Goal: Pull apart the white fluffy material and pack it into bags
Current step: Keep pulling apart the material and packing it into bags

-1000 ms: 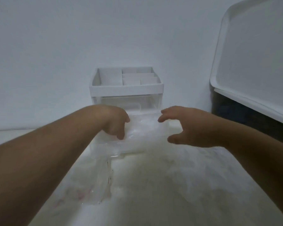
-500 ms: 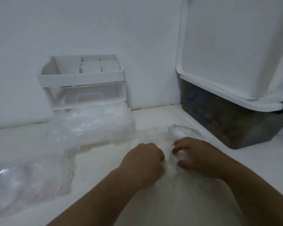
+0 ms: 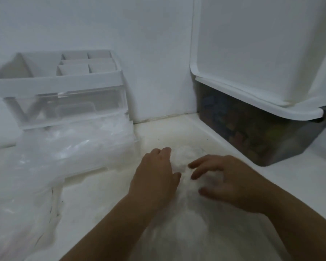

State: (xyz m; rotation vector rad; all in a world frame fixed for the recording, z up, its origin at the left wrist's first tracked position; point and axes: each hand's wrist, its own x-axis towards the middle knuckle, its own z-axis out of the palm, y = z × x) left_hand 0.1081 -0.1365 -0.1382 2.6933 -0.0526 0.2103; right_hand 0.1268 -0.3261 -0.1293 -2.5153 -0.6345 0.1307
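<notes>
Your forearms come in from the near edge, and both hands lie on the mound of white fluffy material (image 3: 186, 232). It spreads over the white tabletop (image 3: 94, 204) from the near edge to just past your fingertips. Half a second ago your hands sat knuckle to knuckle with the fingers dug in. Now they have parted, and a tuft of fluff shows between them.

Your left hand (image 3: 156, 178) rests on the fluff with its fingers stretched out, gripping nothing. Your right hand (image 3: 228, 179) has its fingers spread and lightly bent. Their tips touch the fluff, and this hand is released as well.

To the left, a crumpled pile of clear plastic bags (image 3: 73, 147) runs from the near left back to the far left. Glare and blur keep you from telling whether any bag holds fluff.

Behind the pile, against the wall, stands a white plastic organiser with open compartments on top and a clear drawer below (image 3: 58, 81). What the drawer holds is hard to make out.

On the far right sits a dark translucent storage bin (image 3: 252, 132) holding blurred coloured pieces. A large white lid (image 3: 252, 53) leans tilted on its rim. The frame cuts off the lid's top and right side.
</notes>
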